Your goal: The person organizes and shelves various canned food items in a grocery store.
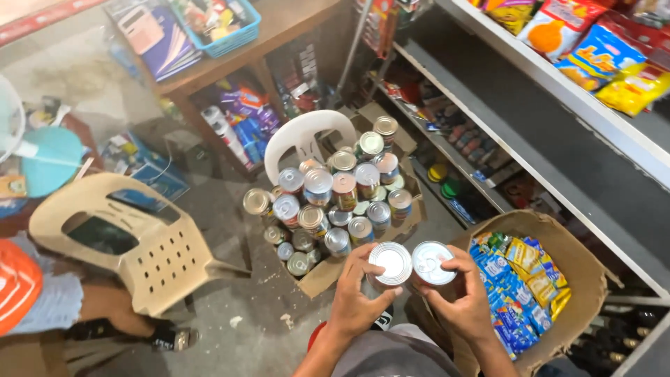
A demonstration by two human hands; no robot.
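Ahead of me the open carton of stacked tins [328, 269] lies just beyond both hands, while my left hand [357, 301] wraps one upright silver can [390, 263] and my right hand [460, 300] clasps its twin [432, 262], the two lids touching side by side.

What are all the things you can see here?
Tins: many, silver-topped, stacked in an open box mid-floor.
Sachet box: one, brown, blue and yellow packets inside, right.
Beige chair: one, left.
White chair: one, behind the tins.
Snack bags: several, yellow and orange, top-right shelf.
Blue basket: one, on the wooden table.
Another person: one, far left.
Left hand: holds one tin.
Right hand: holds another tin.
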